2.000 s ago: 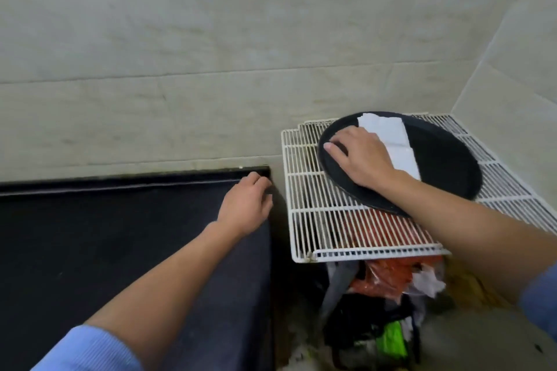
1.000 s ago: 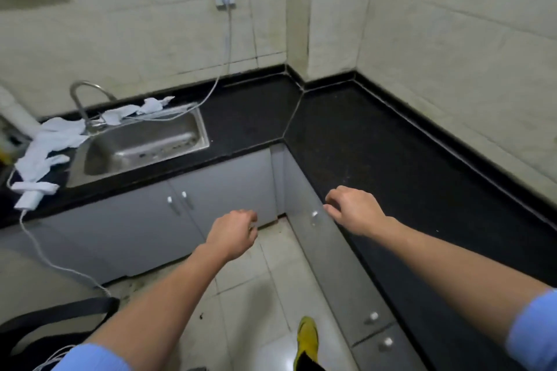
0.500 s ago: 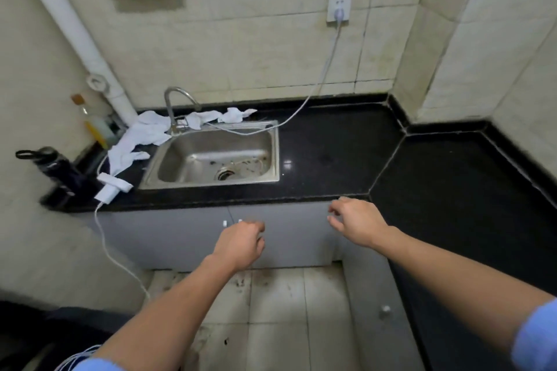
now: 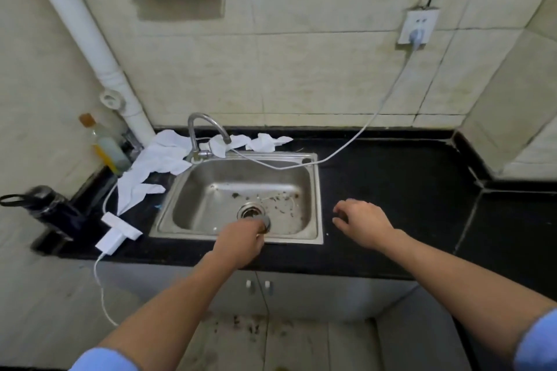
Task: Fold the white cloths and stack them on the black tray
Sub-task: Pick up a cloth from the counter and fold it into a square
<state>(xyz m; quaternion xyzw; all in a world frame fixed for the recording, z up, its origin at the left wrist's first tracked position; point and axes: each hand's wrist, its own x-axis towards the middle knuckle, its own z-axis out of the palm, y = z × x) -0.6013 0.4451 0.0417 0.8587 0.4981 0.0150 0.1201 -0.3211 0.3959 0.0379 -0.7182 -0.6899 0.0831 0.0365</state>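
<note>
Several crumpled white cloths (image 4: 156, 159) lie on the black counter left of and behind the steel sink (image 4: 313, 196), draped around the tap (image 4: 205, 129). My left hand (image 4: 241, 242) hovers over the sink's front rim, fingers loosely curled, holding nothing. My right hand (image 4: 361, 223) hangs above the counter just right of the sink, fingers relaxed and empty. Both hands are well short of the cloths. The black tray is out of view.
A white charger block (image 4: 119, 233) with its cable lies at the counter's left front. A dark flask (image 4: 45, 209) and an oil bottle (image 4: 104, 144) stand at the far left. A cable runs from the wall socket (image 4: 417, 27) across the sink. The black counter (image 4: 407, 190) continues right.
My view has swung from the tray on the wire rack round to the sink. Both hands left the tray area and now reach over the sink front, closer to the cloths.
</note>
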